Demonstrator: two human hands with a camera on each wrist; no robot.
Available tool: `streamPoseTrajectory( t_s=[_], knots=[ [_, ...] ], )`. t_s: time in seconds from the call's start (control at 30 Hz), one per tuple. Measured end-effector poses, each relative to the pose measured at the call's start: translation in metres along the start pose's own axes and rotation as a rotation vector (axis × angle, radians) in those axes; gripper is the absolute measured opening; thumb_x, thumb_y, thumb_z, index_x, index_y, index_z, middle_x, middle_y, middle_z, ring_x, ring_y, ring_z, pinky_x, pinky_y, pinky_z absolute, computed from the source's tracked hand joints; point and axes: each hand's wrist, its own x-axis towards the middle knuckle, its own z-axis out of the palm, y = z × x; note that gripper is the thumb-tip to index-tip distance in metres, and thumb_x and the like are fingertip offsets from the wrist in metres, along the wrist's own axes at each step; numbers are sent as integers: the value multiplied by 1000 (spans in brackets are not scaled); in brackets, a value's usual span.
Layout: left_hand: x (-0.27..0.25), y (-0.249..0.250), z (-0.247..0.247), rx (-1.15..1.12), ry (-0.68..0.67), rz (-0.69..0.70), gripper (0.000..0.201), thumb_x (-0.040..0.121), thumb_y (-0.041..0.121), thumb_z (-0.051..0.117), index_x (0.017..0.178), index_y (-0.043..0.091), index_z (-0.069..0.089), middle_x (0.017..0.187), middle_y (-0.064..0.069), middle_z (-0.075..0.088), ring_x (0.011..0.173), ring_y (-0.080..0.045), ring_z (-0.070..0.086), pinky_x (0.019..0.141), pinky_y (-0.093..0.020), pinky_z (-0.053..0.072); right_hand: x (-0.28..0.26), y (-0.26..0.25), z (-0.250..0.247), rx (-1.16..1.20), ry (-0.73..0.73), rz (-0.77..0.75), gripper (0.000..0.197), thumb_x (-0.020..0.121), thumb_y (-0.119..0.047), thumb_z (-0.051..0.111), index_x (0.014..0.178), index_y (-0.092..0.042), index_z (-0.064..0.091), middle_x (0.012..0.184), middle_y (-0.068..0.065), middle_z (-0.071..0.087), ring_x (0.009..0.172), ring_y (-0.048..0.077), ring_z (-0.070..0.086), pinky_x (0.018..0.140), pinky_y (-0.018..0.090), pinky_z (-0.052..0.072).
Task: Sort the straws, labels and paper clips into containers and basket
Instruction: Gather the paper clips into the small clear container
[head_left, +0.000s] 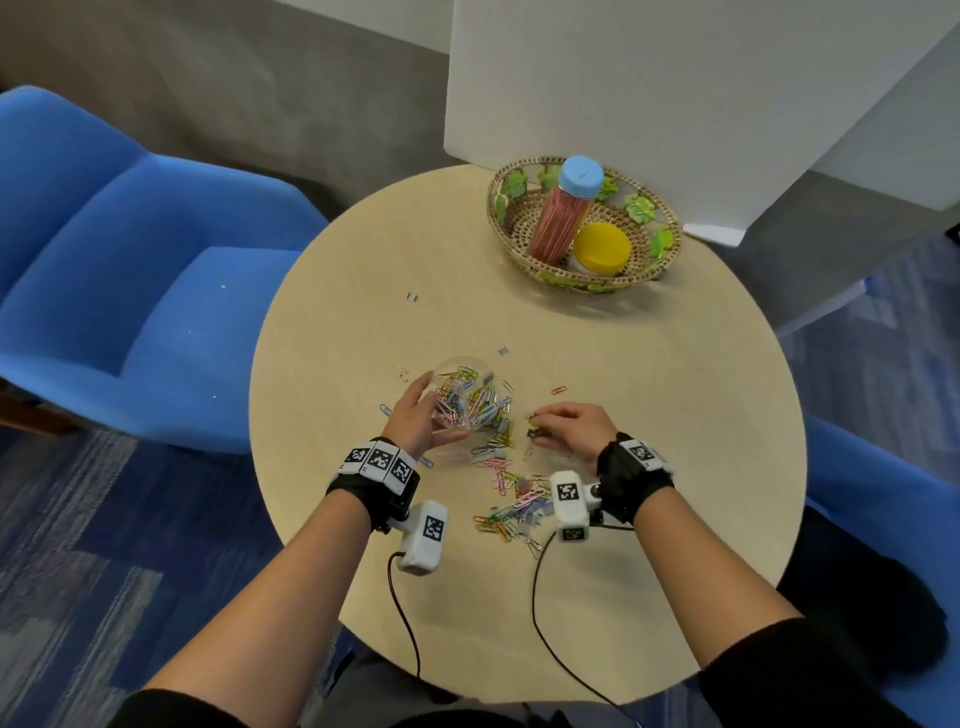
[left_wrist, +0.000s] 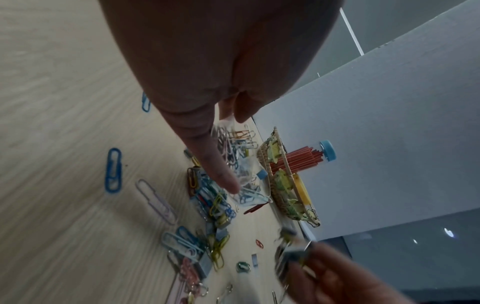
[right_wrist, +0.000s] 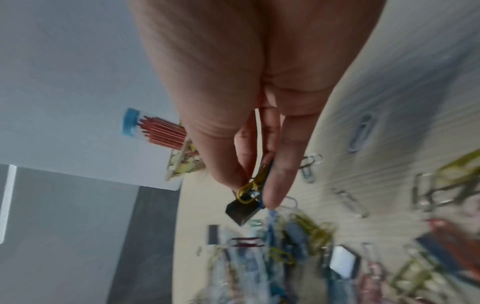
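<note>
clips pinched in my right hand fingers sit just right of the clear jar, which my left hand grips tilted on the tabletop, mouth towards them.

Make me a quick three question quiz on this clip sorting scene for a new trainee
1. True or false: the left hand holds the clear jar of paper clips.
2. What is pinched in the right hand's grip? A) a straw B) a small bunch of clips C) a label
3. Which lid colours show in the basket?

Key
1. True.
2. B.
3. Blue, on the straw container, and yellow, on the short jar.
</note>
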Motion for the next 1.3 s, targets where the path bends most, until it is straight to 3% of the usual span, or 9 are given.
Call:
streamPoseTrajectory(
  t_s=[0.2, 0.43, 0.57, 0.67, 0.83, 0.93, 1.07, 1.17, 1.3],
  knots=[
    [-5, -5, 16, 6, -20, -23, 39, 107, 12, 39, 145, 16, 44, 145, -24, 47, 122, -47, 56, 59, -33, 62, -2, -34, 20, -122, 2, -224, 10, 79, 2, 77, 83, -6, 74, 85, 12, 72, 73, 21, 73, 73, 35, 62],
    [-9, -2, 23, -27, -34, -34, 36, 106, 16, 43, 142, 15, 48, 141, -24, 51, 121, -46, 57, 60, -35, 62, -3, -41, 28, -355, 114, -388, 5, 88, -14, 73, 90, -13, 76, 78, -2, 70, 58, 15, 70, 59, 31, 61],
    [-9, -2, 22, -30, -48, -14, 33, 107, 15, 41, 139, 16, 49, 144, -24, 47, 122, -47, 55, 61, -34, 62, 4, -28, 20, -328, 26, -121, 26, 91, -23, 69, 116, -15, 66, 96, 9, 68, 82, 24, 72, 79, 36, 61],
    [-9, -3, 22, -11, -56, 11, 33, 106, 12, 41, 138, 16, 49, 144, -24, 47, 123, -47, 54, 59, -31, 61, 1, -21, 22, -100, -107, 26, 24, 89, -12, 72, 111, -7, 64, 94, 18, 73, 85, 28, 72, 87, 38, 59],
    [-10, -2, 21, 20, -43, 4, 35, 106, 13, 40, 140, 17, 48, 145, -23, 46, 123, -48, 53, 58, -31, 61, 2, -31, 18, -110, 23, -134, 12, 75, 6, 80, 79, -3, 74, 77, 17, 73, 72, 28, 73, 77, 33, 60],
    [-12, 0, 21, 28, -71, 5, 34, 107, 13, 39, 139, 18, 47, 143, -23, 48, 120, -45, 56, 58, -31, 61, 3, -42, 23, -205, -41, -257, 11, 74, 1, 82, 81, -5, 77, 78, 14, 75, 74, 26, 74, 76, 31, 60],
    [-15, 3, 23, 17, -125, 6, 34, 106, 14, 42, 140, 15, 50, 138, -22, 54, 105, -36, 63, 61, -31, 61, 5, -53, 34, -656, -2, -481, 9, 77, -11, 81, 82, -18, 79, 77, -5, 74, 71, 9, 70, 71, 18, 56],
    [-13, 4, 21, -6, -97, -2, 35, 107, 15, 41, 141, 15, 48, 141, -22, 52, 116, -43, 60, 60, -32, 61, 8, -57, 30, -632, 52, -521, 9, 80, -19, 79, 88, -23, 78, 89, -14, 70, 74, 6, 68, 68, 12, 51],
    [-8, 6, 16, -31, -63, -4, 28, 106, 12, 40, 132, 20, 50, 143, -23, 49, 123, -46, 55, 62, -35, 62, 21, -47, 9, -487, 172, -422, 5, 85, -19, 74, 87, -23, 76, 86, -5, 74, 75, 14, 71, 75, 34, 61]
  ],
)
